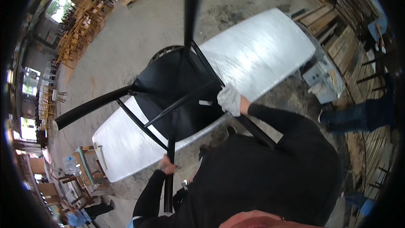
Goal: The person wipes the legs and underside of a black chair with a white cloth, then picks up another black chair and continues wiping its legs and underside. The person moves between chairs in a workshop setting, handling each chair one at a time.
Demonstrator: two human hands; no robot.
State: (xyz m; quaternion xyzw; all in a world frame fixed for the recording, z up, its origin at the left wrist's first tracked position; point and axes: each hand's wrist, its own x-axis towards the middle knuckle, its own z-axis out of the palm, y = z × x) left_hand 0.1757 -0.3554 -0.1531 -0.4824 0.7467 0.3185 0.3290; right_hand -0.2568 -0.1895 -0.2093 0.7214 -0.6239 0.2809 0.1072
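A black chair or stool (196,117) is upside down over a long padded surface wrapped in shiny white plastic film (261,50). Its round seat underside faces me, and its legs and crossbars point up and outward. My left hand (167,165) is closed round the leg nearest me, below a crossbar. A crumpled pale grey cloth (228,100) is bunched in my right hand (244,104), against the frame where the right leg meets the seat. The cloth hides most of those fingers.
A small worn wooden stand (86,164) is beyond the left end. Planks (344,50) and a grey metal box (314,78) lie to the right. Stacked wooden chair frames (84,27) stand far left. Other people are at the right edge (358,116) and lower left (78,217).
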